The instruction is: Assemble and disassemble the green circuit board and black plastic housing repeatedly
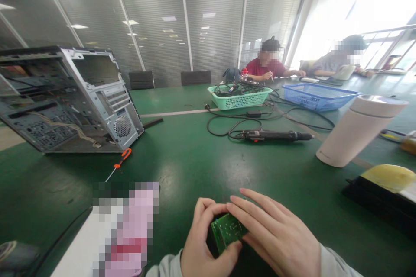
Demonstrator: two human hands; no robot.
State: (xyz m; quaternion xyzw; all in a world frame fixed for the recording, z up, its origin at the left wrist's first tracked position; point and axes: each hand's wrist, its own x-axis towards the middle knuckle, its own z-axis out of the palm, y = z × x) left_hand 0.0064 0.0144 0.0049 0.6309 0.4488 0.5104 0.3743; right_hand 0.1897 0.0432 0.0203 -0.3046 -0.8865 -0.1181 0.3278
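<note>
A small green circuit board with solder points on its face is held over the near edge of the table. My left hand grips it from the left, thumb along the lower edge and fingers curled behind the top. Over its right side lies my right hand, fingers stretched out together and touching the board's upper right. The fingers cover the board's right end, and whatever is on its underside is hidden.
An opened computer case stands at left, an orange hook-ended tool beside it. Ahead are a black electric screwdriver, a green basket of cables and a blue basket. A white tumbler stands right; two people sit beyond.
</note>
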